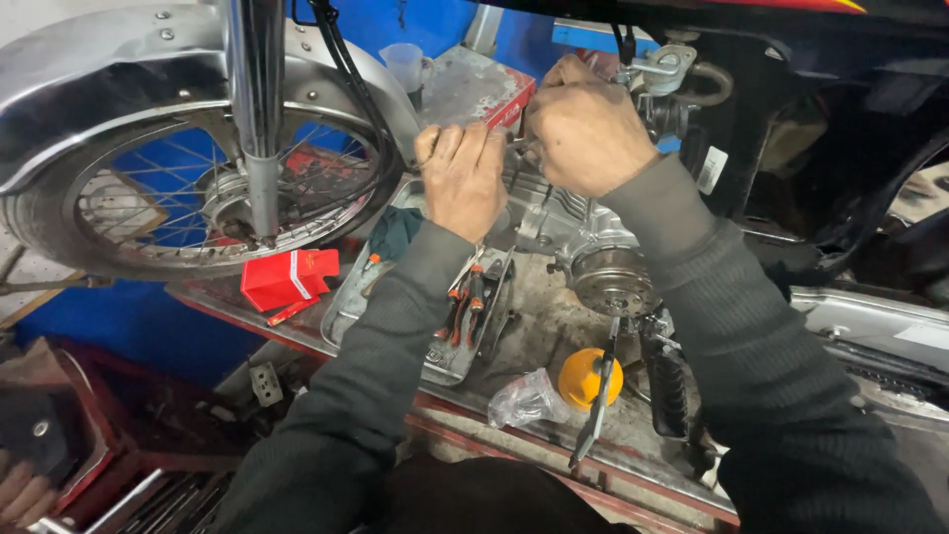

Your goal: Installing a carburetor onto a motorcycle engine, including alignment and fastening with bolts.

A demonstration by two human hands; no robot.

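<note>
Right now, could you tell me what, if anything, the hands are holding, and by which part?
It cannot be told: the left hand and right hand press close against the grey metal motorcycle engine, fingers curled and hiding whatever they grip.

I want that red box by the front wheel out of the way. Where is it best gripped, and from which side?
Probably take the red box across its two long sides, coming from above. It lies flat on the bench, top face bare, with the wheel close behind and a metal tray to its right, so only the top is free.
</note>
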